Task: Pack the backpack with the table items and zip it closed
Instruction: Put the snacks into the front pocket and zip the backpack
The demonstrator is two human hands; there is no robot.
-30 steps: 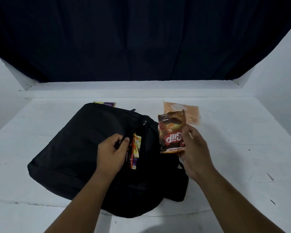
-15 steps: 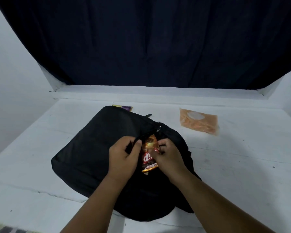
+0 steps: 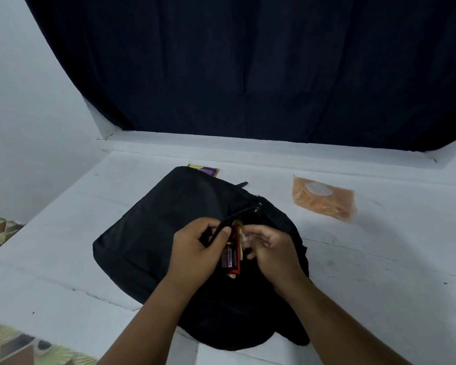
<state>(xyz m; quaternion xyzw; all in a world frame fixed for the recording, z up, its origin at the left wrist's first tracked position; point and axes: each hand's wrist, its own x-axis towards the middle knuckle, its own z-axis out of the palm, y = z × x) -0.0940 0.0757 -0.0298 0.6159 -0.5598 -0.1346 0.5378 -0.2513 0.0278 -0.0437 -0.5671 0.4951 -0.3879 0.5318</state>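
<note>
Partway packed: left hand (image 3: 195, 255) gripping the backpack (image 3: 153, 233) opening, right hand (image 3: 270, 250) pushing a snack packet (image 3: 232, 259) in; orange pouch (image 3: 324, 200) on the far-right worktop (image 3: 379, 259) unpacked, zip open.

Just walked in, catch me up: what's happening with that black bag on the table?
A person is packing the black backpack. The left hand holds its opening apart while the right hand pushes a brown snack packet in. An orange packet and a purple-and-yellow packet still lie on the white table.
</note>
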